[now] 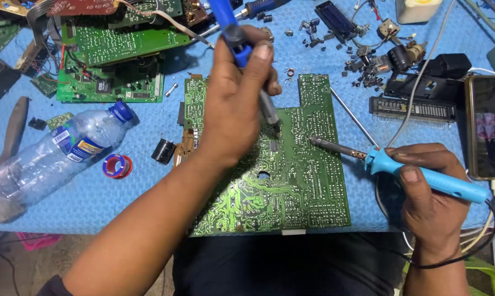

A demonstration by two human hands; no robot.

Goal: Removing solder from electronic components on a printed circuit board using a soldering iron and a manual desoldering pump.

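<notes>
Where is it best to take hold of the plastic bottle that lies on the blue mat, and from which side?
Grip the plastic bottle around its middle, from above. It lies on its side, the blue cap pointing up-right, and the round body is open on top.

The left hand (236, 104) hides part of the green board (302, 181) beneath it. Right of the board, the phone (488, 127) is cut by the edge, its screen blurred.

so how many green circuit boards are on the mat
At least 4: the large green circuit board under both hands, two stacked green boards at top left, and a small green board scrap near the bottle. More may be hidden.
</notes>
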